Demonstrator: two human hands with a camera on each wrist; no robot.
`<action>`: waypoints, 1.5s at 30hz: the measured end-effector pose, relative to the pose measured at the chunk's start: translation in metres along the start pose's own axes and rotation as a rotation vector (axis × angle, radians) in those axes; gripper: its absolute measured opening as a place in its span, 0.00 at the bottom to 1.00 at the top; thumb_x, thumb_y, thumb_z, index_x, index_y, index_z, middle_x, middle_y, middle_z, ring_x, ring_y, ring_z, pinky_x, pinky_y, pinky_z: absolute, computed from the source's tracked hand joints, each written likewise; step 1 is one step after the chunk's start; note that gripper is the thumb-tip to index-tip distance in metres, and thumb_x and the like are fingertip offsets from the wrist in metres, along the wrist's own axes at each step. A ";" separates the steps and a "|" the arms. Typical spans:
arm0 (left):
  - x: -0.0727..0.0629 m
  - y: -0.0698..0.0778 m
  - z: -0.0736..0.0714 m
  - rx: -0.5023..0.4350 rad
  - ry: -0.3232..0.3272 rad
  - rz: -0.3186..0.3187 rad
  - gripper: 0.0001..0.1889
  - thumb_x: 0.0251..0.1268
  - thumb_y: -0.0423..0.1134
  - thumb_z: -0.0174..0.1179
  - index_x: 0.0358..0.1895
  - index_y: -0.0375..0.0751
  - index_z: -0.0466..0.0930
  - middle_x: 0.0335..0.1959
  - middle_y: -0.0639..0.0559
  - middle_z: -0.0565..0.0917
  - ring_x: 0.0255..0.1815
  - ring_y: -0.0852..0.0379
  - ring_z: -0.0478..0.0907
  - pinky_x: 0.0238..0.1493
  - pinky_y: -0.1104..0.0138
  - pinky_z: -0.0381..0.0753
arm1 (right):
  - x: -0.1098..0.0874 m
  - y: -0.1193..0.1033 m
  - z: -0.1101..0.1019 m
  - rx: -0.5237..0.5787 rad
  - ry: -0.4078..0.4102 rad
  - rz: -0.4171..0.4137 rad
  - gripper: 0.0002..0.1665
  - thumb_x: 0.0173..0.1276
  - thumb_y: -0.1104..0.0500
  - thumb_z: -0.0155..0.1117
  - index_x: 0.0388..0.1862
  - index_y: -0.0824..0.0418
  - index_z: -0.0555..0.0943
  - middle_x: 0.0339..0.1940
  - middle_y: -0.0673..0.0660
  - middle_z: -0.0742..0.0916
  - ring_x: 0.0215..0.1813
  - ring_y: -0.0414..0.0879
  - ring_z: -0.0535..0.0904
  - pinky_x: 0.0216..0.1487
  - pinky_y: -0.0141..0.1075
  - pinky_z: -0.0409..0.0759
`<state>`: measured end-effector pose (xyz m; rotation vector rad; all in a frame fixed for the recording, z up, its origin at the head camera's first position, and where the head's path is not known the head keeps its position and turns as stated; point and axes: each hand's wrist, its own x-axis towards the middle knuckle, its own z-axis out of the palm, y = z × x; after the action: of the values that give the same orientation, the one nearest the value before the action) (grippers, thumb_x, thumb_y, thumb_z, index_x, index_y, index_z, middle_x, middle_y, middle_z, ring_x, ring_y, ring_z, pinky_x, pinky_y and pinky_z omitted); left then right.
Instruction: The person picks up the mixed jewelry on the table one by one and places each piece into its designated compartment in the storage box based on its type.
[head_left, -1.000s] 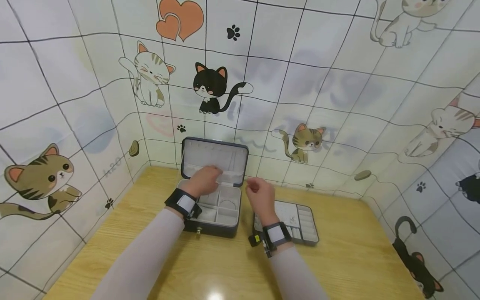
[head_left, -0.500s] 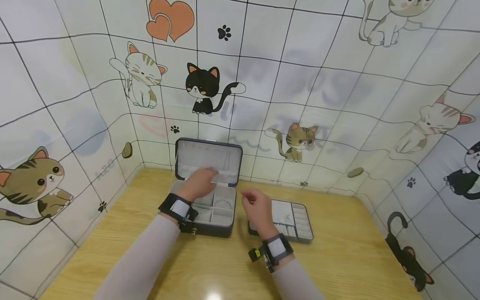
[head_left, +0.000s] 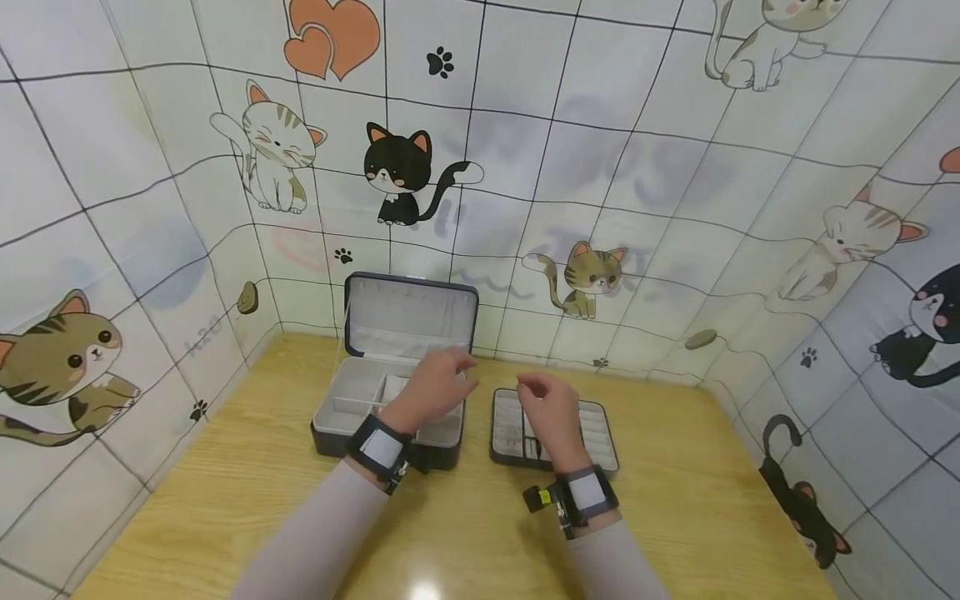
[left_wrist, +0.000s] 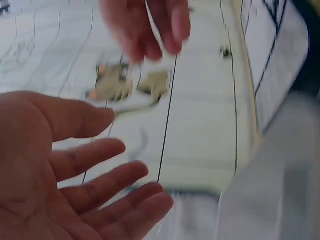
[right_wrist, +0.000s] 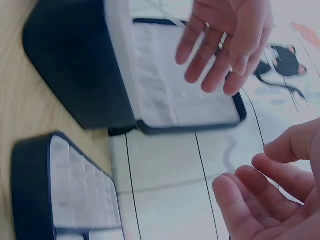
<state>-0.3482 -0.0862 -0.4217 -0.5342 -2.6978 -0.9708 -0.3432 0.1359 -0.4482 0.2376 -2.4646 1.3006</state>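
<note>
My left hand (head_left: 431, 387), fingers spread and relaxed, is over the right compartments of the jewelry box (head_left: 330, 437); in the left wrist view its palm shows nothing held. The box's lid (head_left: 408, 308) stands raised, showing its pale lining. My right hand (head_left: 553, 417) is above the jewelry tray (head_left: 506, 450), its thumb and index fingertips brought close together. In the right wrist view the other fingers (right_wrist: 232, 197) are loosely curled, and I cannot tell whether something tiny is between thumb and index finger. The right hand and wrist cover part of the tray.
Box and tray stand side by side on a wooden table (head_left: 450, 533), a narrow gap between them. A cloth (head_left: 495, 225) printed with cats and grid lines rises behind and at both sides. A camera is strapped to each wrist.
My left hand has moved right, from the box's middle toward its right side, uncovering the left compartments. My right hand has moved slightly right over the tray. The head view has turned slightly right.
</note>
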 end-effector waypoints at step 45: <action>-0.019 0.036 0.105 -0.029 -0.142 -0.137 0.26 0.72 0.40 0.65 0.64 0.24 0.76 0.56 0.28 0.82 0.54 0.38 0.80 0.56 0.48 0.82 | -0.002 0.105 -0.097 -0.308 -0.093 0.435 0.28 0.74 0.56 0.61 0.65 0.73 0.80 0.63 0.75 0.85 0.62 0.69 0.82 0.60 0.59 0.81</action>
<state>-0.3247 0.0027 -0.4865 -0.4441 -2.8836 -1.0446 -0.3514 0.2750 -0.4789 -0.3403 -2.8564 1.0495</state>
